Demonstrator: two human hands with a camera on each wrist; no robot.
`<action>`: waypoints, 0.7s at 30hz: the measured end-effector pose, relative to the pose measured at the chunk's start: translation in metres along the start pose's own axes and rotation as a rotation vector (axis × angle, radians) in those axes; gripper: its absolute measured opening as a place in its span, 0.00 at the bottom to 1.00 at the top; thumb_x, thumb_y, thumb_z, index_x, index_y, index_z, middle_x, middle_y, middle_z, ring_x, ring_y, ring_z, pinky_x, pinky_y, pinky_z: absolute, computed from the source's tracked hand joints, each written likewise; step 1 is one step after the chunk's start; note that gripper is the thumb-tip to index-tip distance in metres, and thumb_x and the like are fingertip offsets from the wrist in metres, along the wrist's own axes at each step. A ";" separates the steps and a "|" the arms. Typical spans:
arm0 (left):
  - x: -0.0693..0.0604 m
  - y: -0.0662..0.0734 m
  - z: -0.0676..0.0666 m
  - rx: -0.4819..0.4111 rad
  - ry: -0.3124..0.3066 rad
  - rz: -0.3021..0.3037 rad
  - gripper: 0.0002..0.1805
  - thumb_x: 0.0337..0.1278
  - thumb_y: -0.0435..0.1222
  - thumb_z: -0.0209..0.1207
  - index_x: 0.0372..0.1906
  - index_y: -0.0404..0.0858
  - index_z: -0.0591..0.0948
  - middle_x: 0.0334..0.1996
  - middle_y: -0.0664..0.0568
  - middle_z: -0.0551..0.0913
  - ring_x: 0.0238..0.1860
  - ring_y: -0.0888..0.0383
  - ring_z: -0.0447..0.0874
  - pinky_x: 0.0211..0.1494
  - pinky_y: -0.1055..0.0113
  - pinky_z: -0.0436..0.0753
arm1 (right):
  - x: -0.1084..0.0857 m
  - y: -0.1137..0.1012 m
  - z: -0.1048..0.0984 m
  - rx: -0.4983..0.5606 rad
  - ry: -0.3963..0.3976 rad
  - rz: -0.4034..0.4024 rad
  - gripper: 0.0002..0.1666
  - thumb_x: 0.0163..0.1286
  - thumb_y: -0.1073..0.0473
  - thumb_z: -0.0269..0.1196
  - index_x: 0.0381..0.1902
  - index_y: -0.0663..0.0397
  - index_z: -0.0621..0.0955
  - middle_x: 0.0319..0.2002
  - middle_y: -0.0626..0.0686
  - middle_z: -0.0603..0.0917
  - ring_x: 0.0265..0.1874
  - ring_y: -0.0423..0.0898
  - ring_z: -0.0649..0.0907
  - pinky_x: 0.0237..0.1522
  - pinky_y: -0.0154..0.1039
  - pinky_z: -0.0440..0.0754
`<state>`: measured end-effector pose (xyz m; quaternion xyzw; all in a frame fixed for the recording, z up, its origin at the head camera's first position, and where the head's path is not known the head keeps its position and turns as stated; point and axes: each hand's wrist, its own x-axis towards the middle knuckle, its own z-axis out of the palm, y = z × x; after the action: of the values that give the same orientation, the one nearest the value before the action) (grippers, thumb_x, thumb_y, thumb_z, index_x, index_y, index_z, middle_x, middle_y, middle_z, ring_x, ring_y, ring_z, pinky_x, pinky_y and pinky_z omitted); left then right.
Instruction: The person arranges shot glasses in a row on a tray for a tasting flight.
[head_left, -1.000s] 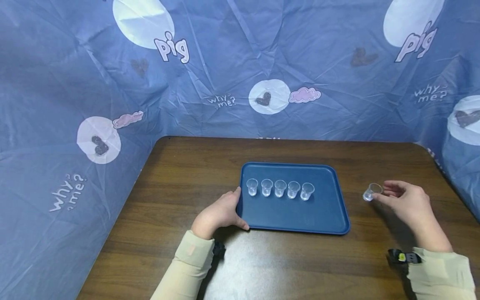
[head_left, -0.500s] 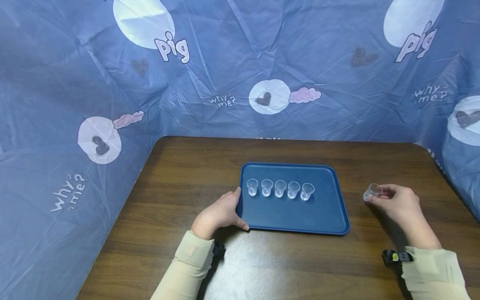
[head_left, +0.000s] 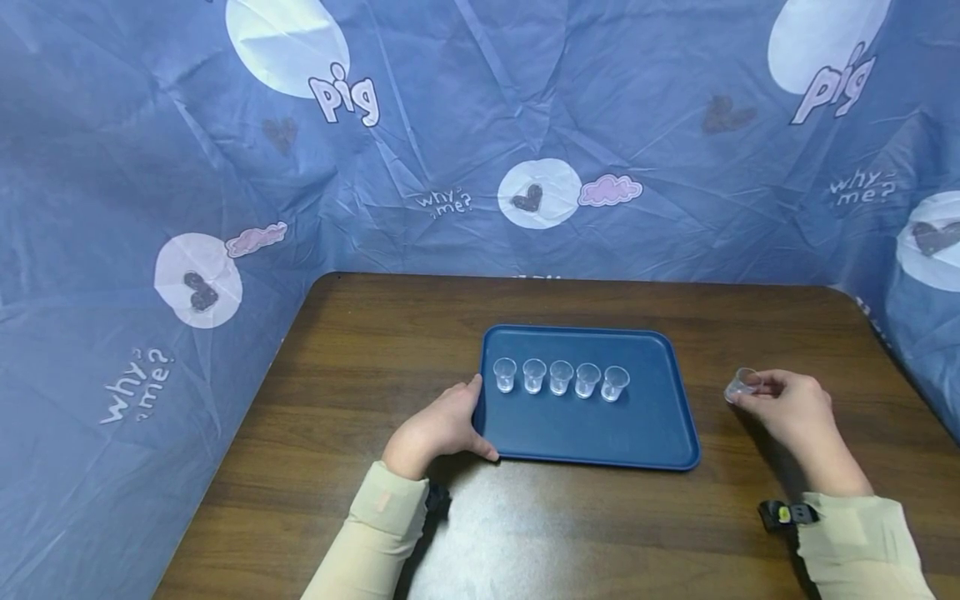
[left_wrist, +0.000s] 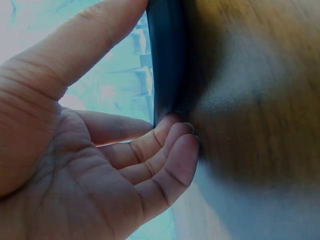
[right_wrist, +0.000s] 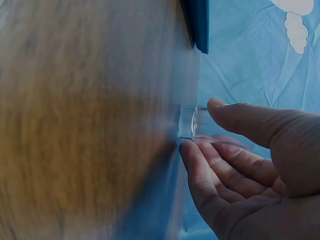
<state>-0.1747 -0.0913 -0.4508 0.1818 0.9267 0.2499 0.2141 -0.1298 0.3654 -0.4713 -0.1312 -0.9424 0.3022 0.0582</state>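
A small clear shot glass (head_left: 741, 385) stands at the table's right, its base at the tabletop. My right hand (head_left: 795, 414) pinches it between thumb and fingers; the right wrist view shows its thick base (right_wrist: 187, 122) just beyond the fingertips. To the left, a blue tray (head_left: 585, 433) lies flat, bearing a row of several matching shot glasses (head_left: 561, 377) near its far side. My left hand (head_left: 438, 427) holds the tray's near left corner, thumb at the front edge and fingers along the left side. In the left wrist view, the bent fingertips (left_wrist: 180, 150) touch the tray's rim (left_wrist: 167, 60).
The brown wooden table (head_left: 360, 333) has rounded far corners. Behind it and at both sides hangs a wrinkled blue cloth (head_left: 420, 108) with printed words and hearts. Between the tray's right edge and the held glass is a strip of bare wood.
My right hand has moved left and closed in around the lone shot glass, its fingers now farther round it. The left hand, the tray and the row of glasses look unmoved.
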 end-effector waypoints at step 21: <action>-0.001 0.001 -0.001 -0.002 -0.005 -0.003 0.68 0.38 0.45 0.83 0.77 0.22 0.52 0.71 0.27 0.64 0.71 0.39 0.63 0.72 0.51 0.65 | -0.005 -0.017 0.002 0.007 0.002 -0.057 0.22 0.64 0.56 0.74 0.45 0.71 0.84 0.36 0.64 0.87 0.36 0.59 0.84 0.32 0.45 0.75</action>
<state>-0.1741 -0.0915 -0.4498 0.1807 0.9261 0.2501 0.2172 -0.1287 0.3496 -0.4637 -0.1046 -0.9446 0.3037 0.0682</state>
